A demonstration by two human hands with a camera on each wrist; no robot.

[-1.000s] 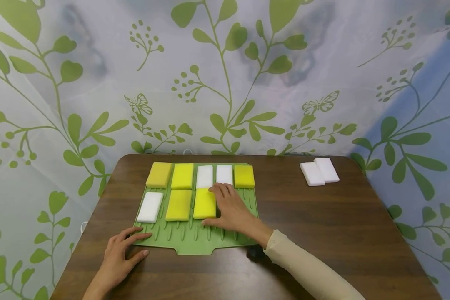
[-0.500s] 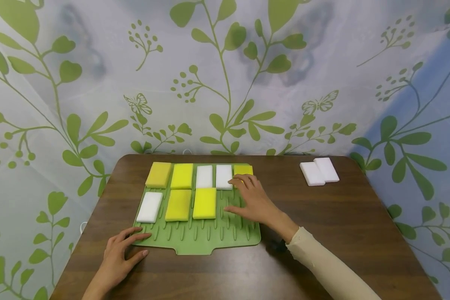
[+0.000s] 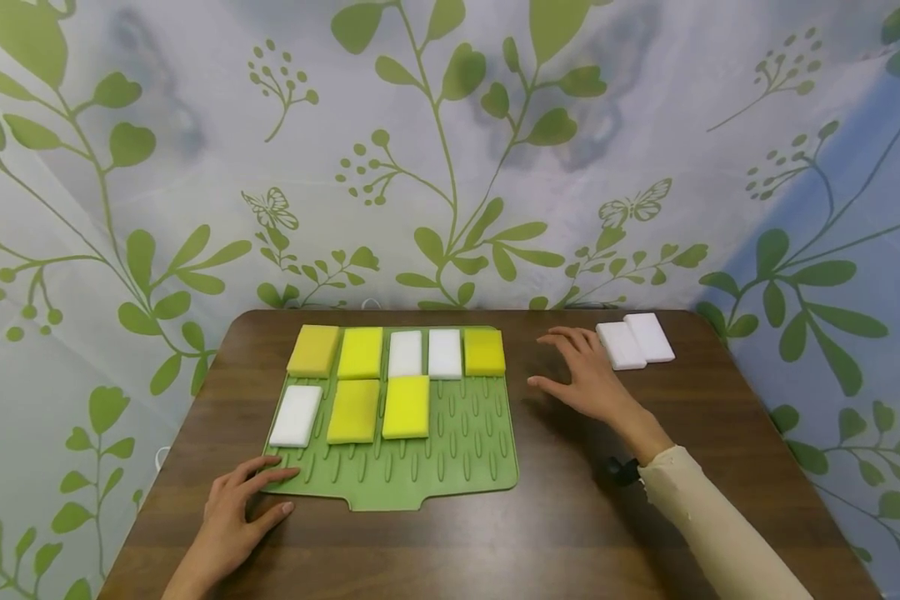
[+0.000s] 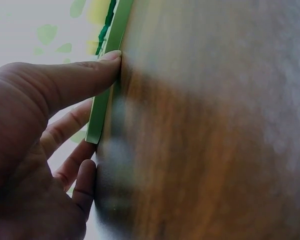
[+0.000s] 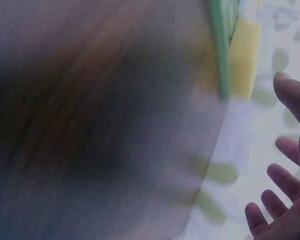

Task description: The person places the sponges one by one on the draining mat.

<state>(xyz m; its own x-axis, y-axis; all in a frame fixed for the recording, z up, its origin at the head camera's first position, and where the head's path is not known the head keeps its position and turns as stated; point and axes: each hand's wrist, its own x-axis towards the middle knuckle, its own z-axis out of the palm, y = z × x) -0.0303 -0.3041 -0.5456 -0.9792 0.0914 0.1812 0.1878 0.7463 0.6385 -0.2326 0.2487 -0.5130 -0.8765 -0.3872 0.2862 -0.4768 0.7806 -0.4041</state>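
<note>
A green ridged mat (image 3: 461, 454) lies on the table, bearing yellow sponges (image 3: 407, 407) and white sponges (image 3: 295, 416) in two rows. The back row reaches across the mat; the front row holds one white and two yellow sponges at left and middle. My left hand (image 3: 236, 517) rests at the mat's front left corner, fingers loosely extended and touching its edge (image 4: 101, 117). Between the mat and two white sponges (image 3: 621, 345) at the back right, my right hand (image 3: 592, 379) hovers with nothing in it, fingers spread. In the right wrist view, its fingertips (image 5: 282, 180) touch nothing.
The brown wooden table (image 3: 540, 533) ends at the back against a leaf-patterned cloth (image 3: 390, 150). The two white sponges at the right lie partly overlapping near the back edge. A small black object (image 3: 622, 471) shows at my right wrist.
My right hand has left the front row's rightmost yellow sponge and moved right, past the mat, toward the two white sponges. My left hand has stayed at the mat's corner.
</note>
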